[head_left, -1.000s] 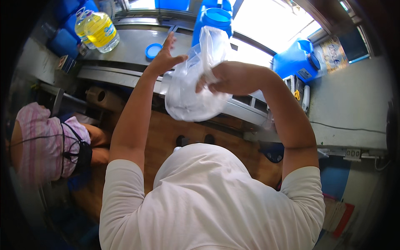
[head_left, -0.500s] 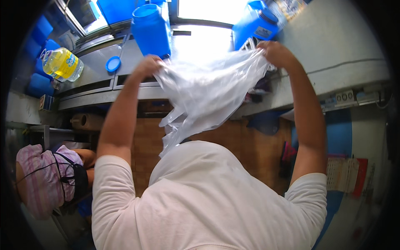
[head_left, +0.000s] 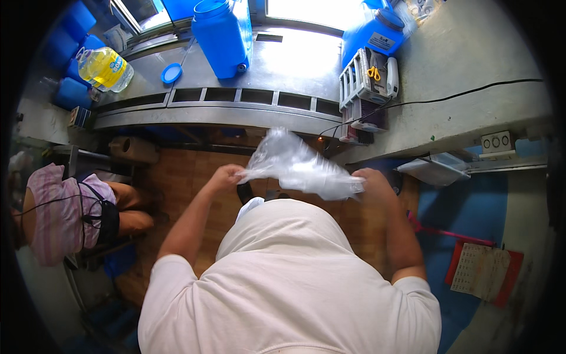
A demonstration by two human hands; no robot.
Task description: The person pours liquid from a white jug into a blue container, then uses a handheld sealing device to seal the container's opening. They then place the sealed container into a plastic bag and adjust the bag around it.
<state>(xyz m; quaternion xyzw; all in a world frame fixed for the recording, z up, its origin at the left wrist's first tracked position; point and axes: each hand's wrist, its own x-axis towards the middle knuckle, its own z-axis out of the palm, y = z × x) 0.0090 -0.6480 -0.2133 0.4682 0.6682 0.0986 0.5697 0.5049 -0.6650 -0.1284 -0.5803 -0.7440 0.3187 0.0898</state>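
A clear plastic bag (head_left: 295,165) is stretched between my two hands, in front of my white shirt and over the wooden floor. My left hand (head_left: 227,177) is closed on one end of it. The opposite end is pinched in my right hand (head_left: 372,180), which looks slightly blurred. The bag's middle is bunched and puffs up toward the counter. Beyond it, a tall blue plastic container (head_left: 223,44) with an open top stands on the metal counter (head_left: 283,68).
A blue lid (head_left: 171,73) and a large clear bottle with a yellow label (head_left: 106,69) sit on the counter's left. To the right are another blue container (head_left: 372,35), a grey rack (head_left: 364,82) and yellow scissors (head_left: 374,73). A person (head_left: 71,212) sits at left.
Both hands have come down and toward my body with the plastic bag. It hung wide before the counter and is now gathered lower, so the counter's front edge shows.
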